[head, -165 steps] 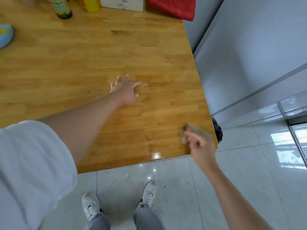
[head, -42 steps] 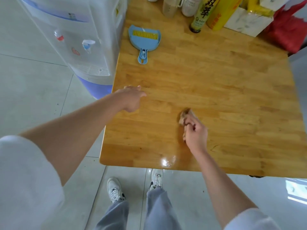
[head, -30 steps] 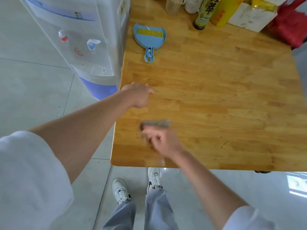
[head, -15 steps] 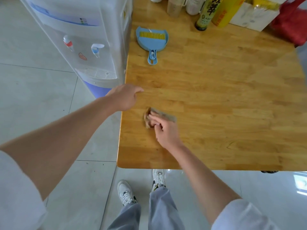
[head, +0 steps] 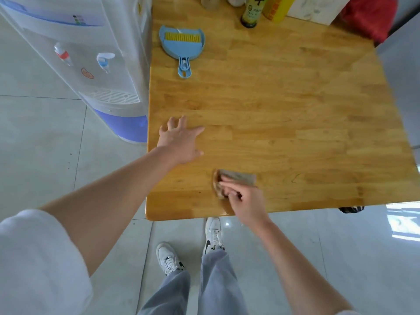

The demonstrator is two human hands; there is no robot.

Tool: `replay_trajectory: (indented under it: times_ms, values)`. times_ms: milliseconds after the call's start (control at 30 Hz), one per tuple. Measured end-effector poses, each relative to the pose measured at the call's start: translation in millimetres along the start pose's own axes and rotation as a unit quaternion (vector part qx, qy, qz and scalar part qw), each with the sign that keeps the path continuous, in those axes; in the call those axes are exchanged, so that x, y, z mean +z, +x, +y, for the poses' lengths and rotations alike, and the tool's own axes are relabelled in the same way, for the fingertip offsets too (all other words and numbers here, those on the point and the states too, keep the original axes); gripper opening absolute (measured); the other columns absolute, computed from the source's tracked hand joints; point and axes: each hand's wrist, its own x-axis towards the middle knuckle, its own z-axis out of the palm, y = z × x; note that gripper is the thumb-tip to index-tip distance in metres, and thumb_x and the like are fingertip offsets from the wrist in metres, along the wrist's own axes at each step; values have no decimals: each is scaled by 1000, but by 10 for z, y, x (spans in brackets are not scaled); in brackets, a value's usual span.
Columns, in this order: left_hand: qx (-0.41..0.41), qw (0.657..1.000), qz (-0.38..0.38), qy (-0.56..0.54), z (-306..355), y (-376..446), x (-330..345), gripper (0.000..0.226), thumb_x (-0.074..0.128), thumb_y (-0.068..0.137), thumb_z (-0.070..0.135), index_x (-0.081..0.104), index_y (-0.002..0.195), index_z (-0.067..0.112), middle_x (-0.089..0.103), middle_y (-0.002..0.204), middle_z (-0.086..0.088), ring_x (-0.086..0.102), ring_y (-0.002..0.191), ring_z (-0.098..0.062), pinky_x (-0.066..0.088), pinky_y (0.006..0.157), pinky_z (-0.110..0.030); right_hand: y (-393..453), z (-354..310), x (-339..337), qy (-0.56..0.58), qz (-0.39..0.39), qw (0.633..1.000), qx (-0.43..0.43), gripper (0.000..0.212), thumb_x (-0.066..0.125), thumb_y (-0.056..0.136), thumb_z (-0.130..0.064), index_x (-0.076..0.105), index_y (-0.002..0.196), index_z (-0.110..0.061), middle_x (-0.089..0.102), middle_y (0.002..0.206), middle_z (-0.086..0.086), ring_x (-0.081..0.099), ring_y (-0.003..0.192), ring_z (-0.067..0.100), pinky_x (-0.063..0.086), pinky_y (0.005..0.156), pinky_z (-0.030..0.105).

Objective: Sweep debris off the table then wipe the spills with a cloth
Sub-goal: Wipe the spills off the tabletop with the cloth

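A wooden table (head: pixel 284 105) fills the upper right of the view. My right hand (head: pixel 244 198) grips a small brownish-grey cloth (head: pixel 241 179) and presses it on the table near the front edge. My left hand (head: pixel 181 138) lies flat on the table by its left edge, fingers spread, holding nothing. A light blue dustpan (head: pixel 181 45) with a yellow-bristled brush in it lies at the far left of the table, its handle pointing toward me.
A white water dispenser (head: pixel 91 60) stands against the table's left edge. Bottles (head: pixel 251 10), a yellow container (head: pixel 278 7), a white box (head: pixel 318 7) and a red cloth (head: pixel 370 17) line the far edge. A grey wall is at the right. My feet are on the tiled floor.
My right hand has slid the cloth to the right and closer to the front edge. My left hand now lies flat with spread fingers a little further onto the table.
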Motion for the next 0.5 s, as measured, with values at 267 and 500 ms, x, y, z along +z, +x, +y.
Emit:
replay_trajectory:
  times_ms: [267,500]
  values:
    - [-15,1000,-15,-8,104,12,-125,78,70,82,57,30,148,42,13,157,-14,12,143,-46,28,111,-61,-86,-84,83,11,208,969,133,39,49,83,8,74,103,-15,69,100,-20,64,77,-8,51,69,12]
    - [-38,998,-41,-28,214,-7,-202,76,73,84,47,31,147,36,10,156,-15,9,144,-46,27,111,-64,-247,-342,297,31,-19,999,-20,36,47,92,-21,73,117,-20,62,131,-14,66,107,0,56,83,19]
